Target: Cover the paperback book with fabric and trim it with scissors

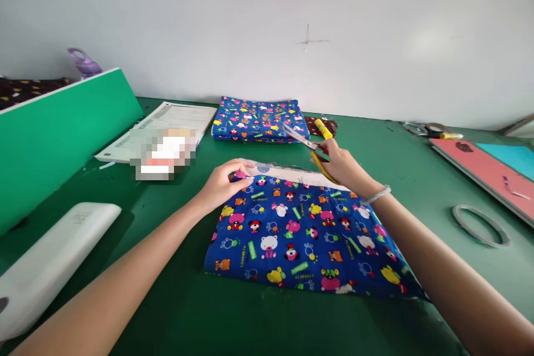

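Blue fabric (287, 239) printed with cartoon bears and dogs lies in front of me, with a strip of a printed paper sheet (300, 174) showing along its far edge. At the far left corner, my left hand (231, 181) pinches the fabric between thumb and fingers. A pair of scissors (308, 144) with yellow handles is in my right hand (340, 162), held above the far right edge. Its blades point away to the left and look slightly parted. How my right fingers sit in the handles is partly hidden.
Folded fabric (261, 119) of the same print lies by the wall, near a glue stick (324, 128). A book (167, 122) and a white elongated case (58, 261) are left, beside a green panel (70, 139). Rightward are a grey ring (479, 226) and a red board (486, 175).
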`<state>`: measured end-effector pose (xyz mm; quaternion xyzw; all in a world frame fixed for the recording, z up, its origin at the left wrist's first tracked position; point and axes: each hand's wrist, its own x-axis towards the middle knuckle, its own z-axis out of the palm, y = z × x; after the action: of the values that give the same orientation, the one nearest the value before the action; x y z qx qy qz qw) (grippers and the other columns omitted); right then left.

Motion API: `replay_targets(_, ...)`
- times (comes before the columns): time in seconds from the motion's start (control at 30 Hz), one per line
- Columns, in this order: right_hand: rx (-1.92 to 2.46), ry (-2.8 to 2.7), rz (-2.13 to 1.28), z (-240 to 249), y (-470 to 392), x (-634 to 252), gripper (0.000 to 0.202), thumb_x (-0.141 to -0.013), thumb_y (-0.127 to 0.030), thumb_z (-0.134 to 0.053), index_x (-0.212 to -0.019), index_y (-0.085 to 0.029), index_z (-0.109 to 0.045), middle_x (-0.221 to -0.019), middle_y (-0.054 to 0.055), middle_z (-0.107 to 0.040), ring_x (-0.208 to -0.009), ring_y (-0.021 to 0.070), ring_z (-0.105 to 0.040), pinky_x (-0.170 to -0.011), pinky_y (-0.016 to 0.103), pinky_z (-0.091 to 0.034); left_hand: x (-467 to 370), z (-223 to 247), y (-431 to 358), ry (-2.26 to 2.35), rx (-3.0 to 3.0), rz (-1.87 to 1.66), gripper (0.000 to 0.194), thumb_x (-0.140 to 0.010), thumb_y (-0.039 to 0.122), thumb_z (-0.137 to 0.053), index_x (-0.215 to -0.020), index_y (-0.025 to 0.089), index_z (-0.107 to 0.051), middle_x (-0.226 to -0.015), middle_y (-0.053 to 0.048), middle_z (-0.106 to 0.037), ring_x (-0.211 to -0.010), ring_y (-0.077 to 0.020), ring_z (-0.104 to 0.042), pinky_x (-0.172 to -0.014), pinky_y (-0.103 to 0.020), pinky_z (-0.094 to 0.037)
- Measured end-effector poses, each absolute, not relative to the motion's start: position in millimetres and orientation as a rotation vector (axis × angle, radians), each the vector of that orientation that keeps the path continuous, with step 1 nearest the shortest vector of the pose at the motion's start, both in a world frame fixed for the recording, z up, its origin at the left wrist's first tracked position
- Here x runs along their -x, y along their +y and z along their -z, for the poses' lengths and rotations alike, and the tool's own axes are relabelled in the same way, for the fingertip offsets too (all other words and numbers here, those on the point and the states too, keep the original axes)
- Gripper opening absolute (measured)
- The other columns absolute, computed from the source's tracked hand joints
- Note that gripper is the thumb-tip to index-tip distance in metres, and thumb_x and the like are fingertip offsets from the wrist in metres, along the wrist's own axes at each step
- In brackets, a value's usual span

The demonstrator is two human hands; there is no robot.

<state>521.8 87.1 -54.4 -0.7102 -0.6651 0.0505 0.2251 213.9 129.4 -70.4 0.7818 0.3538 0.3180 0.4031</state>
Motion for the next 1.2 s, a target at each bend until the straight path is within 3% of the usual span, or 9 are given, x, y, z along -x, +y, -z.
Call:
replay_targets(0.23,1.969,-1.844,-0.17,69,63,-544,0.028,-0.081,-0.044,-0.055,-0.098,-0.023,-0.05,-0.086,0.009,-0.069,-0.073,0.0256,-0.064,-0.061,0.032,-0.044,-217,70,130,0.993,-2.025,-0.773,0.003,-0.078,0.024,-0.063,-0.078,0.021,-0.063,-0.123,-0.003,-0.064,-0.114,-0.0221,-0.058,-0.101,-0.04,-0.041)
replay_targets(0.43,1.919,-1.857,-0.162,81,57,-544,0.026,-0.081,-0.04,-0.055,-0.099,-0.021,-0.053,-0.099,0.011,-0.068,-0.087,0.0265,-0.064,-0.072,0.035,-0.047,-218,68,129,1.05,-2.085,-0.768,0.022,-0.079,0.023,-0.062,-0.1,0.023,-0.068,-0.121,-0.003,-0.066,-0.112,-0.0207,-0.06,-0.1,-0.037,-0.043)
replay_targets(0.57,1.95,-1.872,-0.135,76,54,-544,0.025,-0.081,-0.04,-0.057,-0.097,-0.022,-0.057,-0.094,0.009,-0.07,-0.083,0.0255,-0.065,-0.069,0.033,-0.047,-218,69,130,1.064,-2.106,-0.761,0.019,-0.079,0.023,-0.061,-0.098,0.023,-0.068,-0.12,-0.003,-0.066,-0.112,-0.0205,-0.06,-0.1,-0.037,-0.043)
replay_targets(0.67,1.99,-1.871,-0.157,72,51,-543,0.024,-0.08,-0.038,-0.058,-0.098,-0.023,-0.06,-0.088,0.006,-0.072,-0.075,0.0234,-0.066,-0.064,0.031,-0.046,-216,68,133,1.09,-2.123,-0.738,0.007,-0.078,0.026,-0.063,-0.083,0.022,-0.065,-0.115,-0.003,-0.069,-0.108,-0.0219,-0.062,-0.097,-0.039,-0.044)
replay_targets(0.77,2.025,-1.872,-0.132,71,51,-542,0.025,-0.079,-0.04,-0.059,-0.098,-0.024,-0.062,-0.085,0.004,-0.073,-0.072,0.0239,-0.067,-0.06,0.03,-0.045,-211,64,135,1.068,-2.136,-0.656,0.01,-0.077,0.029,-0.064,-0.073,0.021,-0.06,-0.113,-0.003,-0.07,-0.107,-0.023,-0.063,-0.095,-0.04,-0.045)
replay_targets(1.0,2.018,-1.836,-0.142,74,53,-546,0.027,-0.076,-0.041,-0.064,-0.098,-0.025,-0.064,-0.084,0.004,-0.074,-0.072,0.0242,-0.068,-0.06,0.031,-0.047,-200,62,136,0.946,-2.184,-0.661,0.015,-0.08,0.034,-0.063,-0.073,0.021,-0.058,-0.119,-0.005,-0.066,-0.109,-0.023,-0.061,-0.092,-0.039,-0.047)
replay_targets(1.2,1.82,-1.611,-0.303,73,51,-554,0.042,-0.07,-0.047,-0.072,-0.102,-0.022,-0.062,-0.095,0.006,-0.074,-0.085,0.0258,-0.069,-0.074,0.038,-0.052,-205,64,132,0.88,-2.274,-0.9,0.009,-0.082,0.03,-0.059,-0.079,0.021,-0.059,-0.1,-0.004,-0.066,-0.099,-0.0206,-0.06,-0.091,-0.036,-0.045)
